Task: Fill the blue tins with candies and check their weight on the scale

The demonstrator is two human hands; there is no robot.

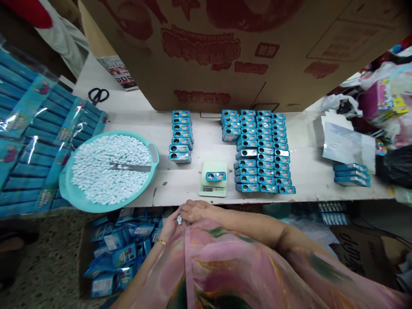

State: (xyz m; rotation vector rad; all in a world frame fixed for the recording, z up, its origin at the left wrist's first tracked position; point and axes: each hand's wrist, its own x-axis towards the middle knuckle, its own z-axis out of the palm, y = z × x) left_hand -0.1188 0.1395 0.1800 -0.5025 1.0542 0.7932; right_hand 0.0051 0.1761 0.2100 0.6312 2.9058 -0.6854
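Close to my body, just off the table's front edge, my left hand (pixel 172 222) is cupped around a few small white candies (pixel 179 219). My right hand (pixel 193 210) lies against it, its fingers curled over the left fingers; whatever they hold is hidden. One blue tin (pixel 216 176) rests on a pale green scale (pixel 213 191) in front of my hands. To the left, a teal basin (pixel 154 155) is full of white candies (pixel 106 171), with metal tweezers (pixel 131 167) lying on them. Rows of blue tins (pixel 265 165) stand right of the scale, and one column (pixel 180 141) stands left of it.
A large cardboard box (pixel 225 81) stands behind the tins. Black scissors (pixel 98 95) lie at the back left, beside wrapped blue packs (pixel 32 141). At the right are stacked blue boxes (pixel 351 175) and plastic bags (pixel 341 105). An open carton of blue packs (pixel 124 255) sits below the table.
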